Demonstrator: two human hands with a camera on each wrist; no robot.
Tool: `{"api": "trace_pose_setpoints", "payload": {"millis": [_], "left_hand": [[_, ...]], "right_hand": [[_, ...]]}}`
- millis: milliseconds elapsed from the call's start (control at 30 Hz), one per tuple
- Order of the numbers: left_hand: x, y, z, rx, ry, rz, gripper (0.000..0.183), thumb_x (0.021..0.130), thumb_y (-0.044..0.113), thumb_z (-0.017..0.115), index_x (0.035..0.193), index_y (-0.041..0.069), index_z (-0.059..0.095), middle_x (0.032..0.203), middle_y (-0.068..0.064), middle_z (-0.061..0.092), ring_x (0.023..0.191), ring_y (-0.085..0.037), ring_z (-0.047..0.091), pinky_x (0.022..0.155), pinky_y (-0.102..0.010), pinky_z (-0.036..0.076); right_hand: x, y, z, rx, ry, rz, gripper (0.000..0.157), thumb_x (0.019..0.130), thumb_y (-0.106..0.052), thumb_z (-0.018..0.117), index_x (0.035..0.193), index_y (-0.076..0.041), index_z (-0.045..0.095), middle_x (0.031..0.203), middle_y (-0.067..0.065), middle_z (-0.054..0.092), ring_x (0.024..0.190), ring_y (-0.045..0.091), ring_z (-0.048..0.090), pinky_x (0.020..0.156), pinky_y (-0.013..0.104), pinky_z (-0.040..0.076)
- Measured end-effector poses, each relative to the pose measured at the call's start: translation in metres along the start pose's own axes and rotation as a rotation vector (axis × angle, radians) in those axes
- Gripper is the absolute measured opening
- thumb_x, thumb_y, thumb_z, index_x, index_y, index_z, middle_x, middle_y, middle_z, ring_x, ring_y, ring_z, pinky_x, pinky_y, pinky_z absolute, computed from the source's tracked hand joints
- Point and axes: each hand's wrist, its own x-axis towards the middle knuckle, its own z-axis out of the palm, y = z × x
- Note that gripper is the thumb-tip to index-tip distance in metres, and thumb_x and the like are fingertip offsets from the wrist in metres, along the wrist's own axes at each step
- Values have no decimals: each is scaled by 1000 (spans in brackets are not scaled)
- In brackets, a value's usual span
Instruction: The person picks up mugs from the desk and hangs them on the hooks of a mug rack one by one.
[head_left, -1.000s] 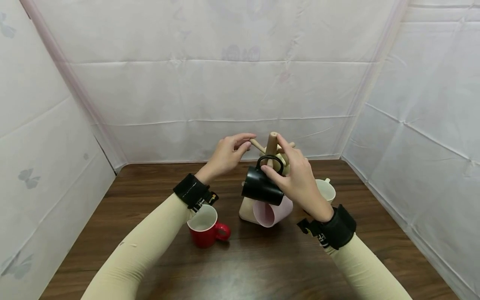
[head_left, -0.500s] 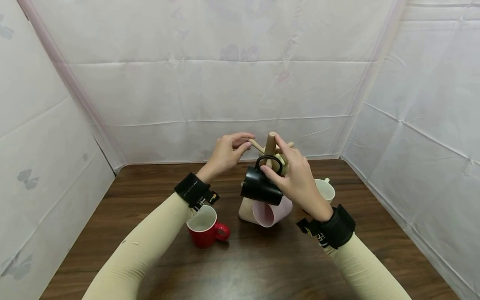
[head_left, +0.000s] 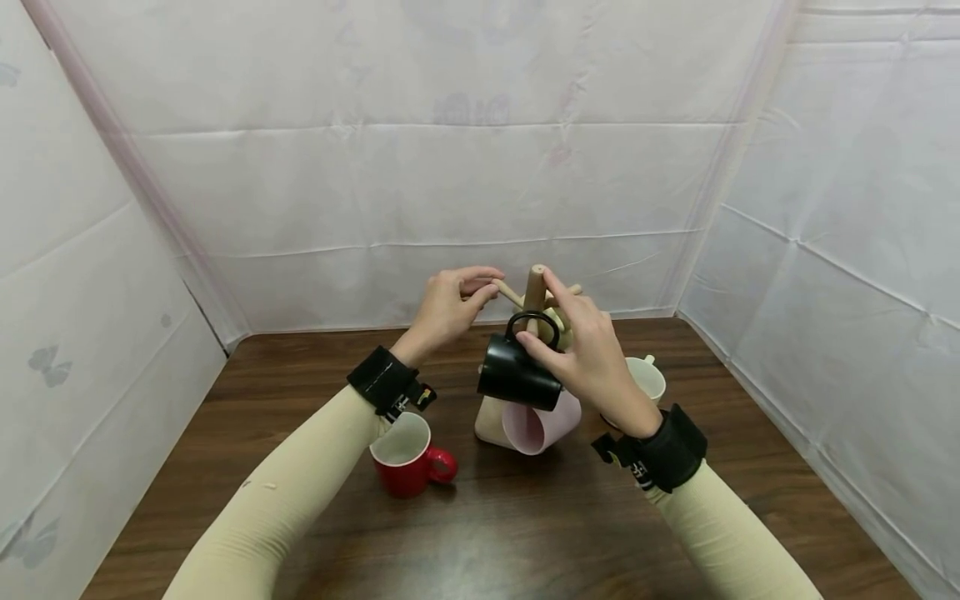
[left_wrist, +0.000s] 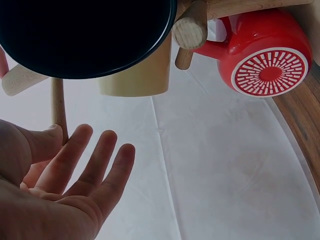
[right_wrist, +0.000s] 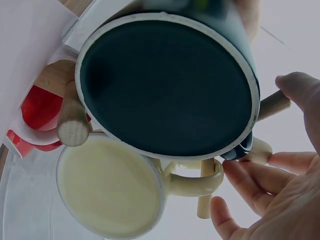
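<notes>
one black mug (head_left: 517,375) hangs tilted at the front of one wooden mug tree (head_left: 535,289), a peg showing inside its handle. the right hand (head_left: 592,358), fingers spread and loose, has its thumb by that handle and its index finger against the post's top. the left hand (head_left: 442,310) pinches another peg's tip between thumb and index finger, other fingers apart. three more mugs are on or against the tree: one pink mug (head_left: 561,419) below the black one, one pale yellow mug (right_wrist: 107,185) behind, one red mug with a white-patterned base (left_wrist: 271,74) lower down. two mugs stand upright on the wooden table (head_left: 480,542): one red mug (head_left: 403,477) and one white mug (head_left: 647,379).
</notes>
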Motion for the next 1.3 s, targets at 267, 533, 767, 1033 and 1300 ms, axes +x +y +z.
{"api": "trace_pose_setpoints", "payload": {"millis": [267, 533, 767, 1033, 1300], "left_hand": [[-5, -8, -4, -41, 20, -1, 18, 91, 22, 60, 107, 24, 67, 93, 5, 69, 71, -3, 61, 52, -29, 48], [-10, -11, -11, -9, 53, -29, 16, 88, 26, 62, 104, 27, 68, 85, 11, 69, 69, -1, 60, 42, -29, 39], [-18, -10, -15, 3, 78, -8, 18, 89, 26, 63, 105, 24, 68, 88, 11, 69, 63, -2, 58, 40, -26, 32], [-32, -3, -17, -26, 126, 51, 17, 90, 23, 62, 104, 18, 69, 90, 7, 69, 76, 1, 61, 54, -23, 49], [-46, 6, -23, 44, 203, 124, 16, 87, 20, 65, 102, 15, 70, 92, 6, 69, 81, 3, 60, 64, -25, 53]], "right_hand": [[2, 0, 9, -21, -19, -9, 75, 81, -41, 69, 144, -19, 34, 103, 5, 63, 99, 21, 53, 69, 49, 38], [4, 7, 10, 43, -47, -30, 70, 83, -33, 68, 144, -18, 36, 109, 8, 63, 97, 25, 55, 71, 49, 39], [4, 16, 6, 151, -110, -17, 68, 85, -31, 66, 144, -22, 34, 131, 3, 52, 117, 19, 47, 91, 50, 41], [-3, 27, 0, 189, -88, -3, 62, 84, -27, 68, 140, -23, 42, 130, -2, 53, 118, 14, 46, 87, 42, 44], [0, 22, -9, 210, -20, -21, 51, 80, -14, 72, 128, -17, 54, 117, 5, 62, 108, 17, 54, 83, 41, 44]]}}
